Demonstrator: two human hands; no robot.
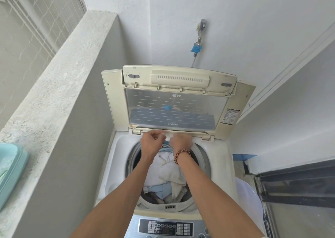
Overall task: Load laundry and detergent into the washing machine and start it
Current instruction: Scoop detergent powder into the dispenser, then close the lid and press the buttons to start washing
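Observation:
The top-load washing machine [217,158] stands open, its lid [174,109] folded up against the back wall. Laundry [168,174], white and pale blue, fills the drum. Both hands are close together over the back rim of the opening, just under the lid hinge. My left hand [151,142] has its fingers pinched on a small white piece [167,135] that sits between the hands; what it is cannot be made out. My right hand [181,141], with a bead bracelet on the wrist, is curled and blurred, its fingertips hidden. The control panel [166,227] lies near the bottom edge.
A concrete ledge [54,96] runs along the left with a teal basin [10,172] on it. A tap with a blue hose fitting [196,47] is on the wall behind. A dark window frame [290,187] and a pale tub [248,194] are at the right.

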